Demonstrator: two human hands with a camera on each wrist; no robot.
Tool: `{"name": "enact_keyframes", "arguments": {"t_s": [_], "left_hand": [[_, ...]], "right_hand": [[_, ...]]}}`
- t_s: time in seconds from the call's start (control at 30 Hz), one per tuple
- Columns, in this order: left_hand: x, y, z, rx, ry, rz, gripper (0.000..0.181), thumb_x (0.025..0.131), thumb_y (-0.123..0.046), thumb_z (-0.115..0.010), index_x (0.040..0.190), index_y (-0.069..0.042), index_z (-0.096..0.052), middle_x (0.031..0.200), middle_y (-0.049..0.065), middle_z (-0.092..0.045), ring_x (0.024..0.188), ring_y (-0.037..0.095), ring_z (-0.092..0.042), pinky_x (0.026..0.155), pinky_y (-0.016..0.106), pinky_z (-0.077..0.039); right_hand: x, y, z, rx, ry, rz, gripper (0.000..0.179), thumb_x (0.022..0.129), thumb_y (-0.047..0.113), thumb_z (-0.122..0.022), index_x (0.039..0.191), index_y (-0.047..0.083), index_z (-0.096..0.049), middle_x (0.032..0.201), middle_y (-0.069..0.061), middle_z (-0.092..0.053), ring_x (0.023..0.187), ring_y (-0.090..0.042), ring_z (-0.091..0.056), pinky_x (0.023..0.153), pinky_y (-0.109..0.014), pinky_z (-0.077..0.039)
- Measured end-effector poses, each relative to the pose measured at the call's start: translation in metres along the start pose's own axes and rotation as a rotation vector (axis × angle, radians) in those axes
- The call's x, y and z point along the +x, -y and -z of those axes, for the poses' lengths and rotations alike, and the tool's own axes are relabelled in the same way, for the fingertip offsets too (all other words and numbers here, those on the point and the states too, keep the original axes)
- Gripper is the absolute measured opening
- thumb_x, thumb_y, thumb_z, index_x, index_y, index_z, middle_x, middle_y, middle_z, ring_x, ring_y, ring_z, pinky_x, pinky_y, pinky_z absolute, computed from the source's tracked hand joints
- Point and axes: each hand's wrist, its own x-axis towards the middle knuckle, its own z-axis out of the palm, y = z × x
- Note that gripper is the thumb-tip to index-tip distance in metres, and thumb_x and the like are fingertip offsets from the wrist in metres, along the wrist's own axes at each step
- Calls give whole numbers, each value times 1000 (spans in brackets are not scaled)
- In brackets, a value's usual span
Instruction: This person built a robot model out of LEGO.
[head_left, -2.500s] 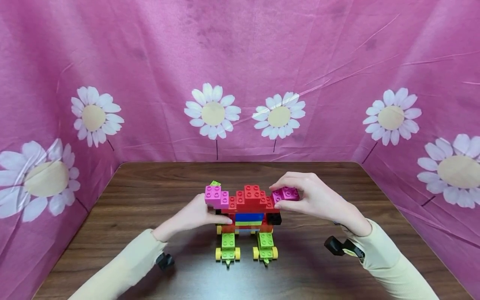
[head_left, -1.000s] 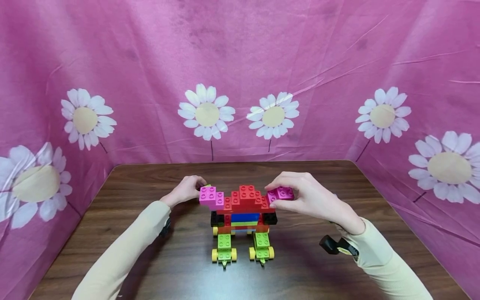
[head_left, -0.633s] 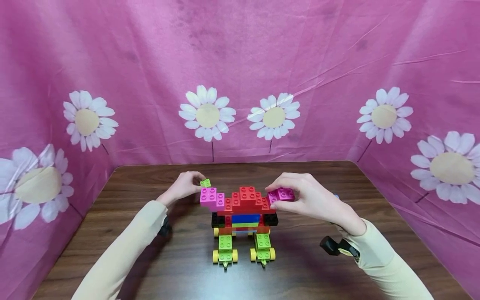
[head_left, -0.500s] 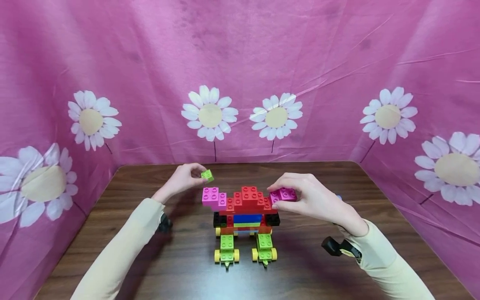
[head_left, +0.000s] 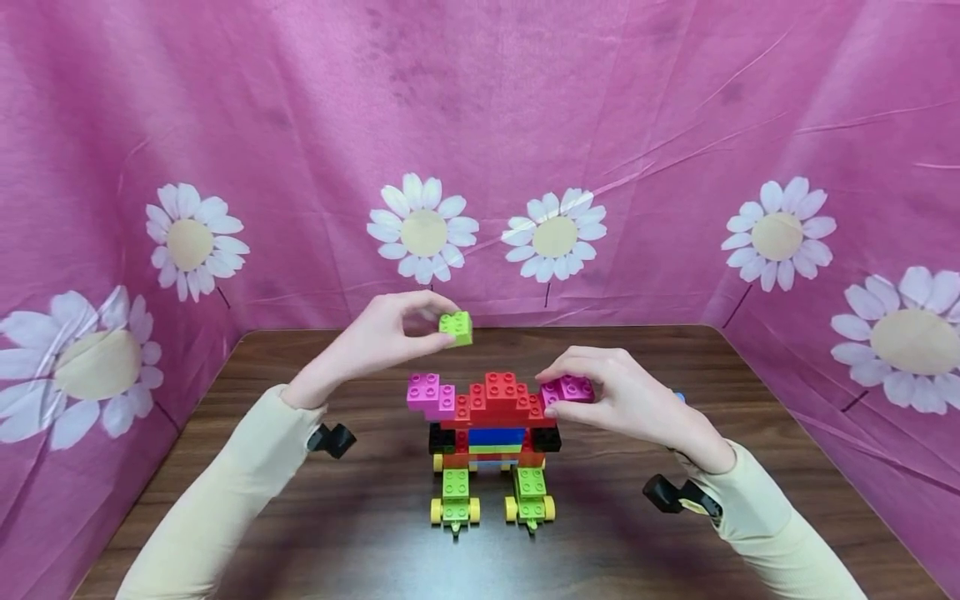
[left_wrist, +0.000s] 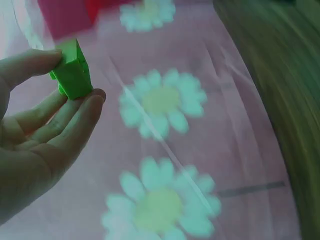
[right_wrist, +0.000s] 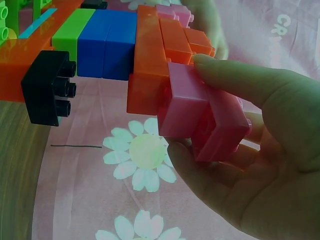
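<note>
A colourful model of toy building bricks (head_left: 504, 404) stands on the table, with stepped red bricks on top and blue and lime layers below. My left hand (head_left: 382, 333) pinches a small lime green brick (head_left: 456, 328) between thumb and fingers, raised above and behind the model's left side. In the left wrist view the same brick (left_wrist: 74, 70) sits at the fingertips. My right hand (head_left: 618, 392) grips the magenta bricks (head_left: 570, 388) at the model's right end. The right wrist view shows those pink bricks (right_wrist: 210, 117) joined to the red layer. Pink bricks (head_left: 431, 395) form the left end.
Two lime wheeled bases (head_left: 455, 497) with yellow wheels stand at the model's front. Black bricks (head_left: 546, 439) jut out at its sides. A small blue object (head_left: 679, 397) shows behind my right wrist. Pink cloth (head_left: 480, 125) with daisies rises around the wooden table (head_left: 360, 500).
My left hand let go of the model's left side, took the lime brick from behind the pink bricks, then lifted it up and rightward. My right hand keeps its grip on the magenta bricks.
</note>
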Motion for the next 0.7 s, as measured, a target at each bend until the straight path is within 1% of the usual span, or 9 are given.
{"name": "enact_keyframes", "arguments": {"t_s": [0.13, 0.23, 0.37, 0.47, 0.7], "left_hand": [[-4, -23, -13, -49, 35, -47, 34, 86, -19, -77, 118, -11, -68, 106, 1, -73, 97, 14, -68, 92, 34, -58], [-7, -34, -20, -45, 53, -67, 35, 86, -20, -78, 118, -12, -69, 107, 0, -73, 96, 12, -68, 92, 33, -58], [-8, -39, -27, -18, 88, -99, 36, 85, -22, -78, 118, -12, -69, 107, -1, -74, 95, 10, -68, 92, 31, -58], [-10, -41, -32, -3, 106, -109, 35, 85, -21, -79, 117, -11, -70, 107, 0, -74, 94, 10, -68, 91, 30, -58], [-11, -42, -38, 14, 124, -111, 34, 84, -20, -80, 115, -10, -70, 104, 1, -74, 92, 10, -70, 84, 23, -59]], "right_hand": [[0, -2, 0, 14, -5, 10, 30, 80, 22, -83, 108, 21, -73, 101, 9, -73, 84, 0, -60, 63, -18, -49], [0, -2, 0, 22, -5, 9, 29, 81, 22, -83, 108, 20, -73, 100, 9, -73, 82, 0, -59, 61, -18, -48], [0, -1, 0, 18, -4, -1, 30, 80, 22, -83, 108, 20, -73, 100, 9, -73, 82, 0, -59, 61, -18, -49], [0, -1, 0, 11, -3, 2, 30, 80, 22, -83, 108, 20, -73, 100, 9, -73, 82, 0, -59, 63, -18, -49], [0, -1, 0, 6, -11, 22, 30, 80, 20, -83, 108, 19, -73, 100, 9, -73, 83, 0, -60, 65, -18, -50]]}}
